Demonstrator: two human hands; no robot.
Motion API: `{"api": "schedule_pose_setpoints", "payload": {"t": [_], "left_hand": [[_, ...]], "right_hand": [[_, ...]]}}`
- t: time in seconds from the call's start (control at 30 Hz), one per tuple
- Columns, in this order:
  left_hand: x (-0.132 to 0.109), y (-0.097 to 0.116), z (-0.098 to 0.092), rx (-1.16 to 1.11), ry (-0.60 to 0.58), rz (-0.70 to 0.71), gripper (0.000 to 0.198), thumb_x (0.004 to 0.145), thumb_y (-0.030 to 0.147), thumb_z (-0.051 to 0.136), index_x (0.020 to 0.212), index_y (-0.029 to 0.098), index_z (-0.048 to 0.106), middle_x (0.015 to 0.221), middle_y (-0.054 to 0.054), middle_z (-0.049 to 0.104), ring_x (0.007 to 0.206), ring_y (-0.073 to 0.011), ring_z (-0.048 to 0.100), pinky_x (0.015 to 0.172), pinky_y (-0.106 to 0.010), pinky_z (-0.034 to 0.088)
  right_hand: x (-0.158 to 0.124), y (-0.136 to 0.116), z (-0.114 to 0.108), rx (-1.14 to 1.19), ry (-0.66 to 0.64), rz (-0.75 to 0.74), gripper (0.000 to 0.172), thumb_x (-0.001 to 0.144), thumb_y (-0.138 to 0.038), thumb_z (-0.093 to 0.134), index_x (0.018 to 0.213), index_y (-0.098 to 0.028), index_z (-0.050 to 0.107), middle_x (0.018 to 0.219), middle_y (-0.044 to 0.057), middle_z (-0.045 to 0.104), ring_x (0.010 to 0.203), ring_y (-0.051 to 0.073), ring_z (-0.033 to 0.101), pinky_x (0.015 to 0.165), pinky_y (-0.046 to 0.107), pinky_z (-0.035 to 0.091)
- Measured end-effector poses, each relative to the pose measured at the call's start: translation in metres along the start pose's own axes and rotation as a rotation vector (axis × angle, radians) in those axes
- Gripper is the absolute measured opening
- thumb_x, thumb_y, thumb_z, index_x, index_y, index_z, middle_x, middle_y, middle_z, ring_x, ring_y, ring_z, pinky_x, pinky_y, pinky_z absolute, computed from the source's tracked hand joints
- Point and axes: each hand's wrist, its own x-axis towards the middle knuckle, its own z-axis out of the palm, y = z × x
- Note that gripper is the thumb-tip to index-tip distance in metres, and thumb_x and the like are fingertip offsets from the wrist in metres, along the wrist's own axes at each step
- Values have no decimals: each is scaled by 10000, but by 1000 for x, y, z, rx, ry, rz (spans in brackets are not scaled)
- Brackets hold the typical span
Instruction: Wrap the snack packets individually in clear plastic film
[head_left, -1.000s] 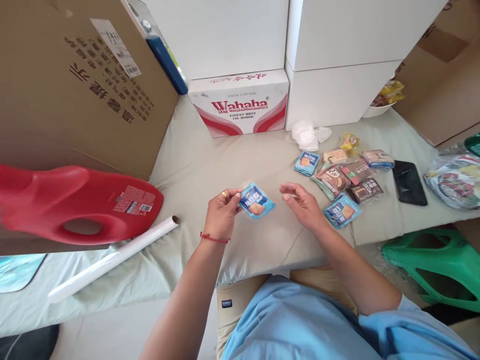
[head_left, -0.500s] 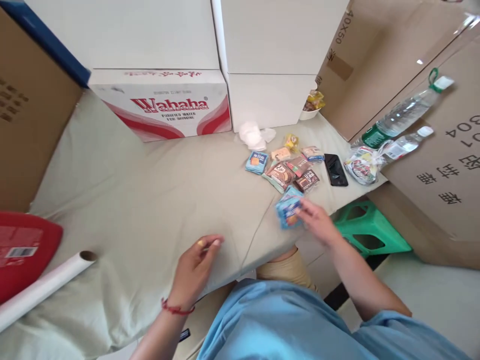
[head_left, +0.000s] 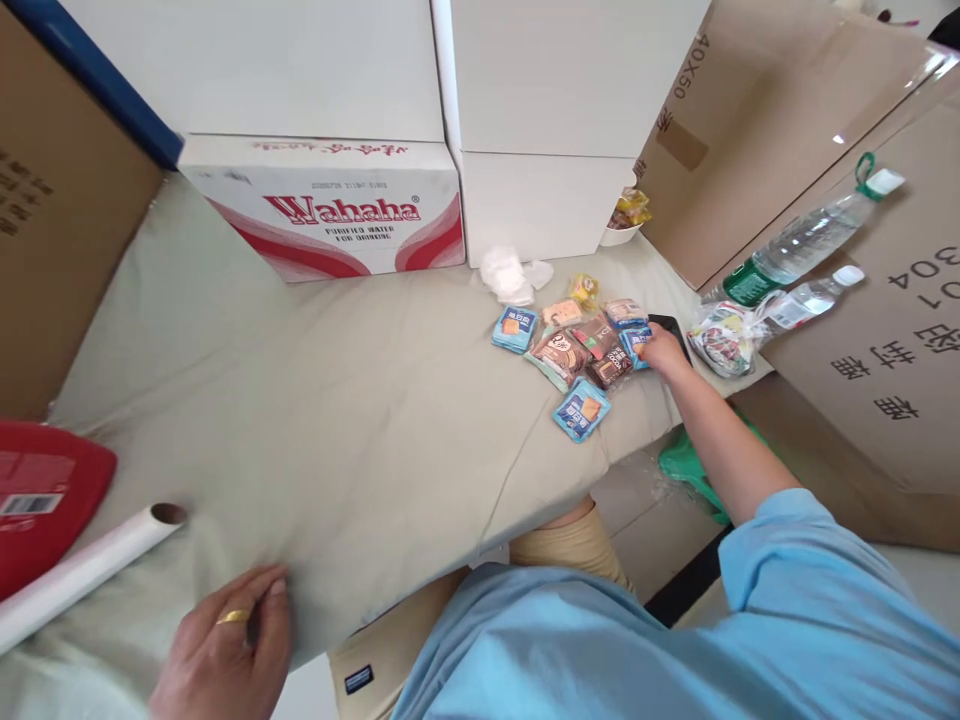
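Note:
My right hand (head_left: 661, 349) reaches to the far right of the beige cloth-covered table (head_left: 337, 420). Its fingers are pinched on a small blue snack packet (head_left: 634, 345) at the edge of a pile of snack packets (head_left: 581, 340). Another blue packet (head_left: 581, 409) lies alone in front of the pile, and a third (head_left: 515, 328) lies on the pile's left. My left hand (head_left: 225, 640), with a gold ring, rests flat on the cloth at the near left edge and holds nothing.
A Wahaha box (head_left: 330, 215) and white boxes (head_left: 540, 120) line the back. Cardboard boxes stand left and right, two water bottles (head_left: 806, 240) on the right one. A black phone (head_left: 673, 325), a tissue (head_left: 506, 270), a white roll (head_left: 82, 570), a red jug (head_left: 37, 495) and a green stool (head_left: 686, 465) are nearby.
The blue packet passed from my left hand to my right. My right hand moved out to the pile by the phone with a packet. My left hand dropped back to the near table edge.

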Motion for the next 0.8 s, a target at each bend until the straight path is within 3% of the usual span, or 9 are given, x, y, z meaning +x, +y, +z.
{"api": "schedule_pose_setpoints", "payload": {"t": [0.13, 0.23, 0.37, 0.47, 0.5, 0.57, 0.63, 0.73, 0.8], "left_hand": [[-12, -6, 18, 99, 158, 186, 169, 952, 237, 593, 1039, 186, 728, 1045, -127, 772, 915, -277, 705, 895, -433, 553], [-15, -8, 24, 126, 214, 270, 210, 886, 122, 640, 1070, 179, 721, 1031, -120, 772, 893, -263, 699, 895, -409, 543], [-11, -8, 11, 24, 108, 269, 187, 916, 126, 610, 1060, 199, 704, 1027, -97, 751, 928, -246, 695, 905, -383, 544], [-5, -12, -4, -47, 47, 192, 206, 965, 183, 573, 1132, 218, 688, 1054, -87, 743, 966, -233, 703, 914, -365, 555], [-3, -14, -7, -35, 53, 156, 228, 975, 206, 565, 1168, 221, 683, 1093, -97, 745, 1011, -244, 706, 946, -380, 555], [1, -21, -8, 14, 48, 106, 284, 990, 260, 547, 1239, 223, 678, 1221, -135, 737, 1141, -285, 696, 1025, -432, 537], [5, -27, -3, 59, -29, 101, 358, 1001, 329, 518, 1307, 225, 671, 1355, -159, 703, 1250, -317, 668, 1082, -472, 510], [9, -32, 7, 132, -149, 108, 460, 1000, 410, 479, 1386, 228, 651, 1440, -162, 672, 1308, -330, 647, 1130, -498, 475], [8, -33, 11, 169, -176, 104, 491, 1001, 423, 463, 1410, 215, 638, 1454, -169, 665, 1320, -334, 642, 1155, -509, 452]], "right_hand": [[-11, 1, 20, -275, 86, -81, 515, 873, -148, 512, 1355, 2, 614, 1272, 307, 624, 1187, 379, 546, 1060, 497, 385], [-15, 7, 23, -460, 179, -212, 499, 886, -132, 467, 1339, -6, 636, 1326, 292, 596, 1207, 367, 514, 1051, 482, 383], [-24, 10, 12, -385, 295, -280, 443, 847, -170, 509, 1244, -94, 690, 1266, 223, 628, 1165, 342, 552, 1019, 492, 442], [-55, 9, 5, -223, 428, -529, 336, 929, -231, 477, 1132, -158, 735, 1104, 188, 666, 1117, 344, 603, 1014, 523, 471], [-72, 8, 4, -164, 385, -634, 306, 938, -227, 479, 1081, -190, 747, 1032, 164, 682, 1055, 337, 627, 972, 518, 494], [-111, 4, 7, -77, 158, -848, 282, 927, -209, 531, 1077, -249, 767, 1018, 137, 703, 1007, 325, 653, 902, 499, 539], [-150, -1, 15, -29, -24, -956, 358, 923, -179, 558, 1194, -297, 760, 1069, 127, 717, 1000, 314, 665, 872, 499, 572], [-188, -10, 28, -39, -145, -1057, 424, 939, -186, 614, 1330, -319, 714, 1207, 126, 730, 1103, 314, 675, 941, 523, 580], [-193, -17, 30, -28, -195, -1105, 414, 950, -193, 631, 1339, -316, 706, 1253, 114, 734, 1159, 311, 670, 981, 521, 566]]}}
